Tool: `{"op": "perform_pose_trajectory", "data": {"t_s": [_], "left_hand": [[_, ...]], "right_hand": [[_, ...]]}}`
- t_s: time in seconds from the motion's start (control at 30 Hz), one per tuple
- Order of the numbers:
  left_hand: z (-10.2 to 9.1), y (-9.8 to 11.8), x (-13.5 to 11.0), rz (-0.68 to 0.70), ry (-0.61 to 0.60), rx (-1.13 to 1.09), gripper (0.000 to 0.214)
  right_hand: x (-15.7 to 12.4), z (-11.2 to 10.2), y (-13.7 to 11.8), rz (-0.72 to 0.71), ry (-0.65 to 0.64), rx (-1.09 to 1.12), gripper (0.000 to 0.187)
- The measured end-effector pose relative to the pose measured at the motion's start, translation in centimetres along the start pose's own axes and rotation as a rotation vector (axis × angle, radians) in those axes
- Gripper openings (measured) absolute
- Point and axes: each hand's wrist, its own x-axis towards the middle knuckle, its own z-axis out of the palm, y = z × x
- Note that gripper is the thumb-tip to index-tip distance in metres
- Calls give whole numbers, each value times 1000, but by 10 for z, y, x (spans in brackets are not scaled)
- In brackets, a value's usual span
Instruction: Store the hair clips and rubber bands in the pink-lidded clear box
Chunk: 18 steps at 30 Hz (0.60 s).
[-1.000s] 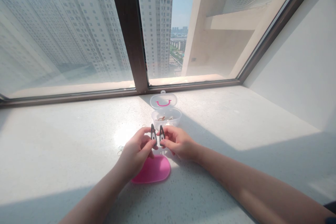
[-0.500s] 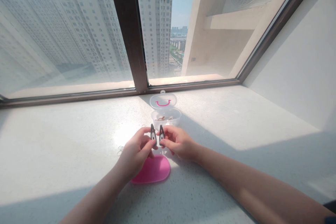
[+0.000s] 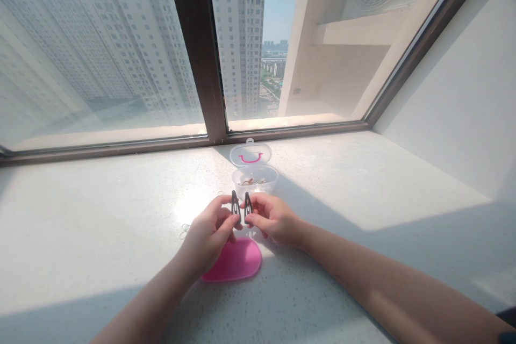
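My left hand [image 3: 209,234] pinches a dark snap hair clip [image 3: 235,205] and holds it upright. My right hand [image 3: 274,219] pinches a second dark hair clip [image 3: 248,205] right beside the first, tips pointing up and nearly touching. Both hands hover over the white window sill [image 3: 100,215], just above a flat pink oval object [image 3: 237,261]. Directly behind the clips stands a small clear plastic box [image 3: 255,180] with small items inside; its hinged lid [image 3: 250,155], marked with a pink curve, lies open toward the window.
A few thin clear elastic rings [image 3: 184,230] lie on the sill left of my left hand. The dark window frame [image 3: 197,64] runs along the back, and a white wall [image 3: 455,102] closes the sill on the right.
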Motion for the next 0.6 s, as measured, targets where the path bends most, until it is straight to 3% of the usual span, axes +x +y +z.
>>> {"op": "perform_pose_trajectory", "data": {"t_s": [0.6], "left_hand": [[0, 1, -1, 6, 7, 12, 32]], "right_hand": [[0, 0, 1, 0, -2, 0, 20]]}}
